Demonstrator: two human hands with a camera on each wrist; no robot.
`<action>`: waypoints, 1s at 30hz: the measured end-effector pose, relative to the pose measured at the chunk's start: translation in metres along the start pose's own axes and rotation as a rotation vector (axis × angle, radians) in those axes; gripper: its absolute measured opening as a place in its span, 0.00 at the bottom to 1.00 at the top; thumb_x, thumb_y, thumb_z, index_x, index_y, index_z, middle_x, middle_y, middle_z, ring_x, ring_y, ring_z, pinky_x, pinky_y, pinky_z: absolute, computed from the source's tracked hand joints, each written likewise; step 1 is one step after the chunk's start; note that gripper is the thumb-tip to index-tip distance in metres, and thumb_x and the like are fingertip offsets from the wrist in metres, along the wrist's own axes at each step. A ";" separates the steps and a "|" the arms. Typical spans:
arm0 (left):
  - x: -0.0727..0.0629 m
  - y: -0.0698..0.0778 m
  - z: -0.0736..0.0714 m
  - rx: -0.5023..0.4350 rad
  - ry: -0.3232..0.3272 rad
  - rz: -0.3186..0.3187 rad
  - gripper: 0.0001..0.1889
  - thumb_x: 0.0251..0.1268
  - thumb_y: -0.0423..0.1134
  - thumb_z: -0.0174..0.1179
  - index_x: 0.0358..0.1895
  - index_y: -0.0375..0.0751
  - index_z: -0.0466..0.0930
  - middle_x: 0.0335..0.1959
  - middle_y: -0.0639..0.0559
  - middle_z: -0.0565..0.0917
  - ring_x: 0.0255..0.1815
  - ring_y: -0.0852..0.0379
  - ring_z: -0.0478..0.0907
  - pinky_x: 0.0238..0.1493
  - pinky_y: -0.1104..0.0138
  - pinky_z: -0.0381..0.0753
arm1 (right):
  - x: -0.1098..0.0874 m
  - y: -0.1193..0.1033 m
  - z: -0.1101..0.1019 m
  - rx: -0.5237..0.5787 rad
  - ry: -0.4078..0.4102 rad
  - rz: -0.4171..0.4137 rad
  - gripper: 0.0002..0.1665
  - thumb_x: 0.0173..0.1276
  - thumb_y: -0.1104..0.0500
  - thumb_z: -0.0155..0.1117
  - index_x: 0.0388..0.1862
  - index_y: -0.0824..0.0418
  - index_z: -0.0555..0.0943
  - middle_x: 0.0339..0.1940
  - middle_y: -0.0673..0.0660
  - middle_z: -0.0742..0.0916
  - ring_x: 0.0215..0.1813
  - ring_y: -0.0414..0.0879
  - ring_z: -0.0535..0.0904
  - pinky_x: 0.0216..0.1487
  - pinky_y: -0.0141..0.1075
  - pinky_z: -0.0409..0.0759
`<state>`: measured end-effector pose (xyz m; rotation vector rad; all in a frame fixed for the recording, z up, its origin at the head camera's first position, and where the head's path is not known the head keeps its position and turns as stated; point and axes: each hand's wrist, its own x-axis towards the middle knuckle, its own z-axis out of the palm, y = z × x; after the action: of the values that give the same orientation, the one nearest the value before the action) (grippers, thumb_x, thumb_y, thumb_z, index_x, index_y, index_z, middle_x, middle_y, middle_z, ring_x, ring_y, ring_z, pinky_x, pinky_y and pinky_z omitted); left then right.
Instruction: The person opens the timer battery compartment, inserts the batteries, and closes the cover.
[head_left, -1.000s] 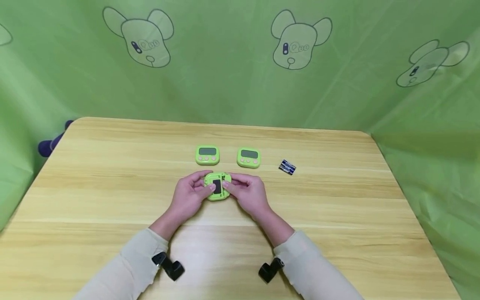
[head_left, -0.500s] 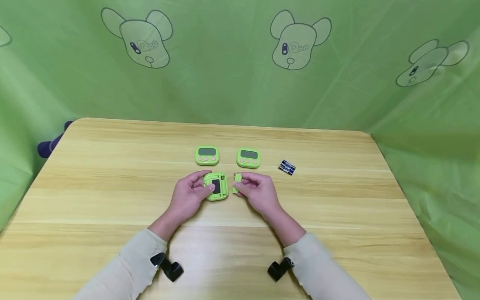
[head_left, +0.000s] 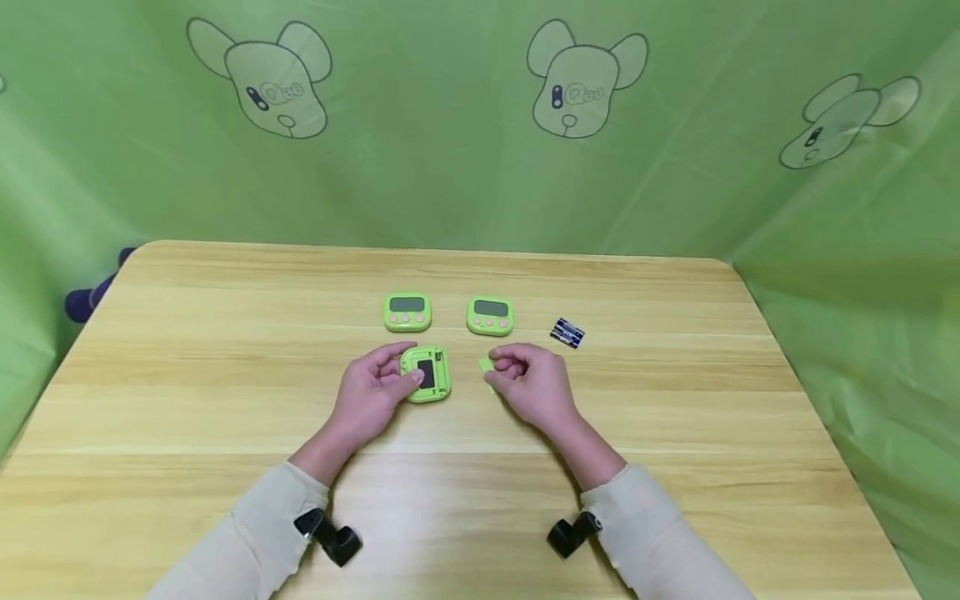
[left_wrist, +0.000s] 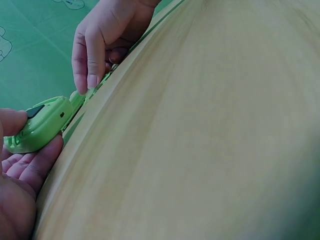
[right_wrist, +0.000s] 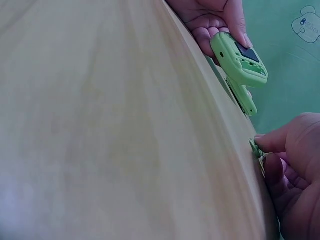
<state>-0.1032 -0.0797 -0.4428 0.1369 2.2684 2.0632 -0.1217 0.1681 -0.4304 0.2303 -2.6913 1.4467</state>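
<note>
My left hand (head_left: 369, 385) grips a green digital timer (head_left: 439, 375), back side up, thumb on its dark rectangular patch. The long battery slot along the timer's right side lies uncovered. Between thumb and forefinger, my right hand (head_left: 536, 385) pinches the small green battery cover (head_left: 487, 365), low over the table and apart from the timer. The right wrist view shows the open slot of the timer (right_wrist: 240, 60) and the edge of the cover (right_wrist: 256, 148) at the fingertips.
Two more green timers, a left one (head_left: 407, 312) and a right one (head_left: 490, 315), lie screen up behind my hands. Several dark blue batteries (head_left: 567, 332) lie side by side to their right. A green curtain (head_left: 435, 183) hangs behind the wooden table (head_left: 225, 333).
The battery cover has come off the timer, and my right hand has carried it to the right. My left hand still holds the timer in about the same place.
</note>
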 end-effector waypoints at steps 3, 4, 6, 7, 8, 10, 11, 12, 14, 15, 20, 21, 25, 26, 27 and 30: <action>0.000 0.000 0.000 -0.011 0.000 -0.006 0.24 0.64 0.30 0.66 0.63 0.33 0.77 0.35 0.45 0.87 0.27 0.60 0.79 0.34 0.71 0.81 | -0.001 0.001 -0.002 0.004 0.012 0.016 0.11 0.58 0.65 0.77 0.40 0.64 0.88 0.29 0.52 0.86 0.30 0.44 0.80 0.32 0.32 0.82; -0.001 0.000 0.000 -0.014 -0.001 -0.006 0.24 0.64 0.30 0.66 0.63 0.33 0.77 0.34 0.45 0.87 0.27 0.60 0.78 0.33 0.71 0.81 | -0.001 0.002 -0.003 0.006 0.020 0.022 0.10 0.58 0.64 0.77 0.40 0.64 0.88 0.29 0.52 0.86 0.30 0.45 0.80 0.32 0.32 0.82; -0.001 0.000 0.000 -0.018 -0.003 -0.006 0.24 0.64 0.30 0.66 0.63 0.33 0.77 0.34 0.45 0.87 0.25 0.61 0.76 0.31 0.72 0.80 | -0.002 0.004 -0.008 0.001 0.044 0.036 0.10 0.59 0.63 0.76 0.40 0.64 0.88 0.29 0.52 0.86 0.30 0.45 0.81 0.33 0.32 0.82; -0.001 0.000 0.000 -0.021 -0.004 -0.002 0.24 0.64 0.30 0.66 0.63 0.33 0.77 0.33 0.45 0.87 0.25 0.61 0.76 0.30 0.72 0.79 | -0.002 0.005 -0.011 -0.001 0.056 0.043 0.11 0.59 0.63 0.76 0.40 0.64 0.87 0.29 0.52 0.86 0.30 0.45 0.81 0.32 0.32 0.82; -0.001 0.000 0.000 -0.021 -0.005 0.001 0.24 0.64 0.30 0.66 0.63 0.33 0.77 0.33 0.45 0.87 0.24 0.62 0.75 0.30 0.73 0.78 | -0.002 0.007 -0.014 -0.007 0.070 0.049 0.11 0.59 0.62 0.77 0.40 0.64 0.87 0.29 0.53 0.86 0.30 0.45 0.81 0.32 0.32 0.81; -0.001 0.000 -0.001 -0.021 -0.006 0.007 0.24 0.63 0.30 0.66 0.63 0.33 0.77 0.32 0.45 0.86 0.23 0.62 0.73 0.28 0.74 0.77 | -0.002 0.011 -0.022 -0.019 0.097 0.061 0.12 0.59 0.62 0.77 0.41 0.64 0.87 0.29 0.53 0.86 0.30 0.45 0.81 0.32 0.30 0.80; -0.001 0.000 -0.001 -0.020 -0.006 0.009 0.24 0.63 0.30 0.66 0.64 0.33 0.77 0.32 0.45 0.86 0.23 0.63 0.72 0.27 0.74 0.76 | -0.002 0.013 -0.026 -0.023 0.111 0.069 0.12 0.59 0.62 0.77 0.41 0.64 0.87 0.29 0.53 0.86 0.30 0.46 0.81 0.31 0.30 0.80; -0.001 0.000 -0.001 -0.019 -0.006 0.010 0.24 0.63 0.30 0.66 0.63 0.33 0.77 0.31 0.46 0.86 0.23 0.63 0.72 0.27 0.74 0.75 | -0.002 0.015 -0.030 -0.023 0.124 0.076 0.13 0.58 0.62 0.77 0.41 0.64 0.87 0.29 0.54 0.86 0.30 0.46 0.80 0.31 0.29 0.79; 0.000 0.000 0.000 -0.015 -0.005 0.011 0.24 0.63 0.30 0.67 0.63 0.33 0.77 0.31 0.46 0.85 0.23 0.63 0.71 0.26 0.74 0.74 | -0.001 0.020 -0.037 -0.028 0.148 0.086 0.13 0.58 0.63 0.77 0.42 0.65 0.86 0.29 0.55 0.86 0.30 0.46 0.80 0.31 0.27 0.79; 0.000 0.001 0.000 -0.013 -0.003 0.012 0.24 0.63 0.30 0.67 0.63 0.33 0.77 0.30 0.46 0.85 0.23 0.63 0.71 0.26 0.74 0.74 | -0.001 0.022 -0.040 -0.029 0.161 0.090 0.14 0.58 0.63 0.78 0.42 0.65 0.86 0.29 0.55 0.86 0.30 0.47 0.80 0.30 0.26 0.78; 0.000 0.001 0.000 -0.006 0.007 0.017 0.24 0.63 0.29 0.67 0.63 0.33 0.77 0.30 0.46 0.85 0.24 0.63 0.73 0.29 0.74 0.76 | 0.003 0.033 -0.054 -0.072 0.201 0.088 0.14 0.59 0.63 0.77 0.43 0.66 0.87 0.29 0.56 0.85 0.29 0.46 0.78 0.28 0.24 0.76; 0.000 0.001 0.000 -0.006 0.007 0.018 0.24 0.63 0.29 0.67 0.63 0.33 0.77 0.30 0.46 0.85 0.24 0.63 0.74 0.30 0.73 0.77 | 0.004 0.035 -0.056 -0.086 0.205 0.086 0.14 0.59 0.63 0.77 0.44 0.66 0.87 0.29 0.56 0.85 0.28 0.46 0.78 0.28 0.24 0.76; 0.000 0.000 0.000 -0.013 0.006 0.015 0.24 0.63 0.30 0.67 0.62 0.32 0.77 0.31 0.45 0.85 0.25 0.63 0.74 0.30 0.74 0.77 | 0.008 0.039 -0.063 -0.153 0.208 0.102 0.15 0.60 0.61 0.77 0.44 0.65 0.87 0.28 0.56 0.84 0.27 0.46 0.77 0.26 0.25 0.74; 0.000 0.000 0.000 -0.013 0.007 0.012 0.24 0.63 0.30 0.67 0.62 0.32 0.77 0.30 0.45 0.85 0.24 0.63 0.73 0.29 0.74 0.76 | 0.009 0.040 -0.064 -0.167 0.206 0.108 0.15 0.60 0.61 0.77 0.44 0.65 0.87 0.28 0.55 0.84 0.27 0.46 0.77 0.26 0.26 0.74; 0.000 0.000 0.000 -0.014 0.007 0.010 0.24 0.63 0.30 0.67 0.62 0.32 0.77 0.30 0.46 0.84 0.24 0.64 0.72 0.28 0.74 0.75 | 0.009 0.040 -0.065 -0.180 0.202 0.113 0.15 0.60 0.60 0.77 0.44 0.64 0.87 0.27 0.55 0.84 0.27 0.46 0.77 0.26 0.27 0.74; 0.000 -0.001 -0.001 -0.017 0.009 0.006 0.24 0.63 0.30 0.67 0.62 0.32 0.77 0.28 0.46 0.83 0.23 0.64 0.70 0.26 0.75 0.72 | 0.010 0.039 -0.065 -0.214 0.191 0.130 0.14 0.60 0.60 0.76 0.44 0.64 0.87 0.27 0.55 0.83 0.26 0.46 0.76 0.26 0.29 0.73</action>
<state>-0.1030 -0.0806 -0.4432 0.1332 2.2578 2.0897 -0.1379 0.2432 -0.4252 -0.0927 -2.7157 1.1307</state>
